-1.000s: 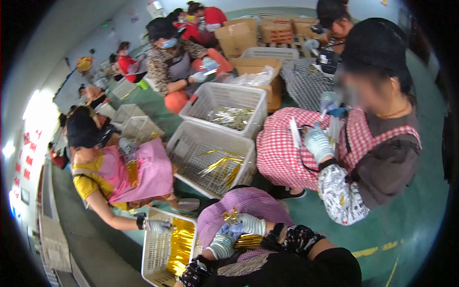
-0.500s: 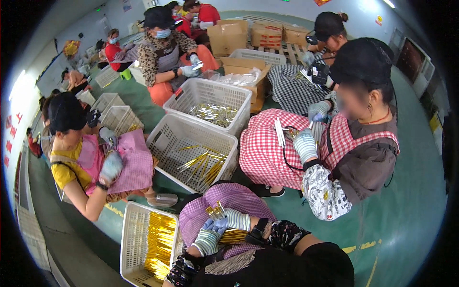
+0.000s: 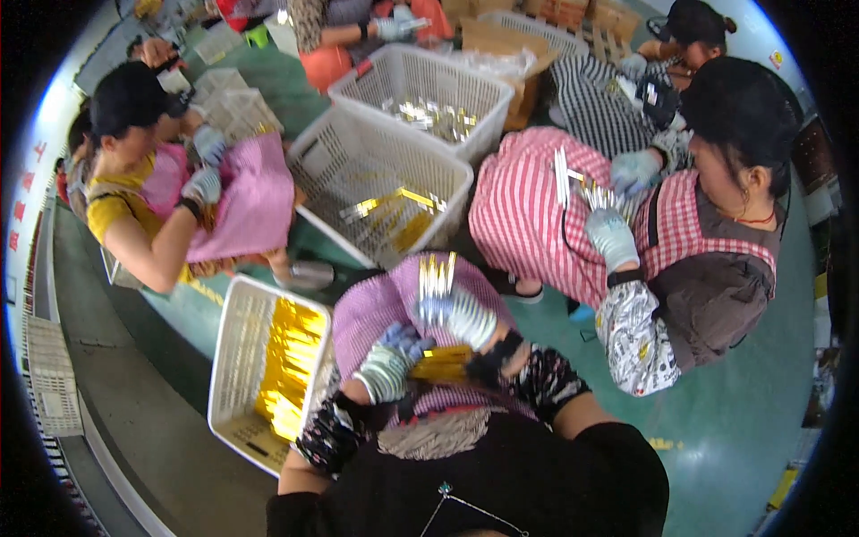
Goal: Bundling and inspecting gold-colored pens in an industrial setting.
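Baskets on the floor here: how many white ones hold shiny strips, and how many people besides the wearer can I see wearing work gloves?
White baskets with strips inside: 3, one with yellow strips, one in the middle, one behind it
Gloved people nearby: 3, pink apron, checked apron, orange clothes
Total: 6

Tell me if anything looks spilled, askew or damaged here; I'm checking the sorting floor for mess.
Nothing stands out. The right hand holds a small fan of silvery strips upright over the lap, the left hand is on a gold stack, and the gold pieces lie inside the white basket beside the person.
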Demonstrator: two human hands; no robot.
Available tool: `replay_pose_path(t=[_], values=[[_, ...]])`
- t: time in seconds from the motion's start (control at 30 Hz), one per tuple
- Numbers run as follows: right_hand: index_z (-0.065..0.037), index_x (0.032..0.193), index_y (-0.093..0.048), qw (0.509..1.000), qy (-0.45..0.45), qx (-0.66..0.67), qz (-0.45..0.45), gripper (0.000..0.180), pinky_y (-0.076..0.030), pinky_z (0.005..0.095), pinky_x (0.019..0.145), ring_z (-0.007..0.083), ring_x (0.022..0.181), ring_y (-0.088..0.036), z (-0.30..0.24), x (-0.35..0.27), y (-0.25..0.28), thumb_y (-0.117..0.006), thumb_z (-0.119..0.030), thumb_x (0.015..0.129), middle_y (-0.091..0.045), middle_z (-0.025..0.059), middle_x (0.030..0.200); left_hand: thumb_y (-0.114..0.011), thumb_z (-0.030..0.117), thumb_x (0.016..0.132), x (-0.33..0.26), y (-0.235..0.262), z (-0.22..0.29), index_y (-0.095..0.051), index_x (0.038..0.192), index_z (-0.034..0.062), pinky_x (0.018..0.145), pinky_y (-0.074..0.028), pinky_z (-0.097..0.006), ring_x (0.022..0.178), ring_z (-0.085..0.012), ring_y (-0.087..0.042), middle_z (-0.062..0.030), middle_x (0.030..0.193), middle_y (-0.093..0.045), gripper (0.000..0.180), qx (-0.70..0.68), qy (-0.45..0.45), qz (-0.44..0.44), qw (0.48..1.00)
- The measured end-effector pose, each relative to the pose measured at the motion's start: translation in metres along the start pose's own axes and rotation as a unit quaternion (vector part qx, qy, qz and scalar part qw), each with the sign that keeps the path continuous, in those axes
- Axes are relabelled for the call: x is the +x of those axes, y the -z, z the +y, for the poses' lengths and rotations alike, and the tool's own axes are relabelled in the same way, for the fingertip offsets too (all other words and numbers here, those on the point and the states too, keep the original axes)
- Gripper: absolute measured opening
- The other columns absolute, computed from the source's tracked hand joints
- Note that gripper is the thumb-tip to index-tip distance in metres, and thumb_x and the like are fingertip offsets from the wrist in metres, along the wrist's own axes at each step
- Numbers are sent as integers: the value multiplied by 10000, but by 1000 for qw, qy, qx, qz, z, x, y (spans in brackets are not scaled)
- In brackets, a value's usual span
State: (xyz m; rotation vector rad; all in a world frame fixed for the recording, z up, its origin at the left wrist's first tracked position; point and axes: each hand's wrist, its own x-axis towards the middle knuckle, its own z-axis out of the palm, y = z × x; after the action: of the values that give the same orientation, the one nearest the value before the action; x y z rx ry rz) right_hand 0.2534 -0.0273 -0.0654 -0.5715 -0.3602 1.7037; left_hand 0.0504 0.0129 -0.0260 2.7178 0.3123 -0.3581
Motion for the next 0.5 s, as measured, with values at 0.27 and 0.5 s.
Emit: replay_pose_path(t=[0.27, 0.5], values=[[-25, 1106, -599, 966, 69, -237, 81, 306, -525, 275, 728, 152, 801, -636, -68, 14, 8, -678, -177, 852, -676, 76, 929, -753, 328, 601, 4, 5, 0, -420, 1379, 94, 1128, -213, -501, 1246, -341, -451, -153, 1216, -547, 878, -32, -17, 64, 997], [-30, 1069, -608, 951, 11, -277, 134, 267, -517, 252, 672, 129, 756, -633, -60, 17, 24, -624, -223, 885, -674, 65, 903, -762, 312, 593, -6, 8, 2, -406, 1394, 91, 1134, -200, -501, 1263, -338, -431, -137, 1224, -545, 905, -58, -18, 39, 997]])
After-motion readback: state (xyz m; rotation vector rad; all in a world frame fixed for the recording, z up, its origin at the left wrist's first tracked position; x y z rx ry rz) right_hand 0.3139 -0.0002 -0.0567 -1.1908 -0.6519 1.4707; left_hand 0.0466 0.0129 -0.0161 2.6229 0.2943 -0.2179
